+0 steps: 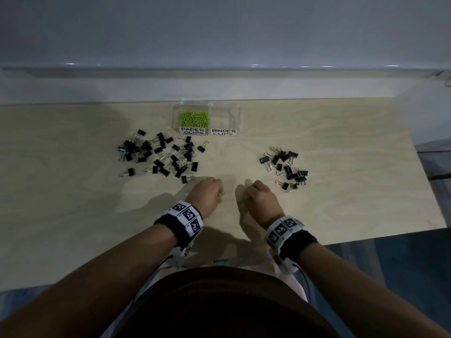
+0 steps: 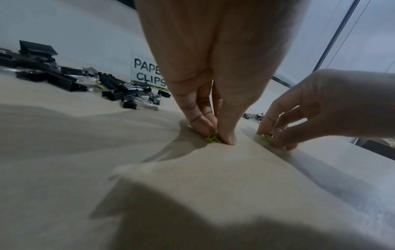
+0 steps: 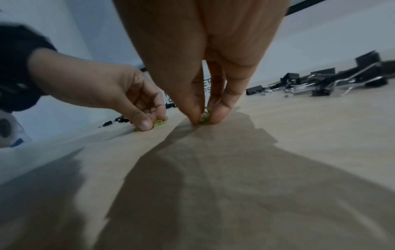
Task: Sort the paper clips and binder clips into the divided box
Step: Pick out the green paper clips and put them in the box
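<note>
A clear divided box (image 1: pixel 234 113) stands at the table's back; its left cell, labelled PAPER CLIPS, holds green paper clips (image 1: pixel 194 119), and the BINDER CLIPS cell looks bare. Black binder clips lie in a big pile on the left (image 1: pixel 159 156) and a smaller pile on the right (image 1: pixel 286 168). My left hand (image 1: pixel 210 191) pinches green paper clips (image 2: pixel 212 138) down on the table. Beside it, my right hand (image 1: pixel 256 196) pinches other green paper clips (image 3: pixel 205 116) against the wood.
The wooden table (image 1: pixel 73 191) ends at a pale wall behind the box. Its right edge (image 1: pixel 432 186) drops to a dark floor. The box's PAPER CLIPS label (image 2: pixel 147 72) shows behind the left hand.
</note>
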{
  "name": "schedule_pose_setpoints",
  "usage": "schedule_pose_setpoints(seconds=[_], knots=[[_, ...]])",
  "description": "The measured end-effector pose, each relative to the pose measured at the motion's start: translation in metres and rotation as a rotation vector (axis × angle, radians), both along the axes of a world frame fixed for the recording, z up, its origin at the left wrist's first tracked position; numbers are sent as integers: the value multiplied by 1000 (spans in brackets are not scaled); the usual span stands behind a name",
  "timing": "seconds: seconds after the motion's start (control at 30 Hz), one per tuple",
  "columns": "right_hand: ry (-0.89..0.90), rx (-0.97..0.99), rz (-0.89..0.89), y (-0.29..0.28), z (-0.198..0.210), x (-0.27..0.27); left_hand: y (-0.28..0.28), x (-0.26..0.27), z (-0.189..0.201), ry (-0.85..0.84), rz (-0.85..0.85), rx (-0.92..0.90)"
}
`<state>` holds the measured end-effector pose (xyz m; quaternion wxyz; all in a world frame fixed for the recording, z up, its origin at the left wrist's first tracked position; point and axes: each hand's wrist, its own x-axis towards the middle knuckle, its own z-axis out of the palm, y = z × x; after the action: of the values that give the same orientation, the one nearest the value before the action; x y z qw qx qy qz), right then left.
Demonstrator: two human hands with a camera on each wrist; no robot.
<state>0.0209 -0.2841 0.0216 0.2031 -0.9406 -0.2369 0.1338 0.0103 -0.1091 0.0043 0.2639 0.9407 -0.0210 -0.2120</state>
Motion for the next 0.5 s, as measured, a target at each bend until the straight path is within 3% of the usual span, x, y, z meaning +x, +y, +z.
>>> schedule_pose_setpoints(seconds=[0.07, 0.27, 0.5], knots=[[58, -32, -61, 4, -7, 1, -2, 0, 1, -3, -1, 14], [52, -208, -3, 17, -4, 5, -6, 3, 2, -26, -128, 100], [84, -220, -50, 20, -10, 11, -13, 3, 1, 7, -130, 132]])
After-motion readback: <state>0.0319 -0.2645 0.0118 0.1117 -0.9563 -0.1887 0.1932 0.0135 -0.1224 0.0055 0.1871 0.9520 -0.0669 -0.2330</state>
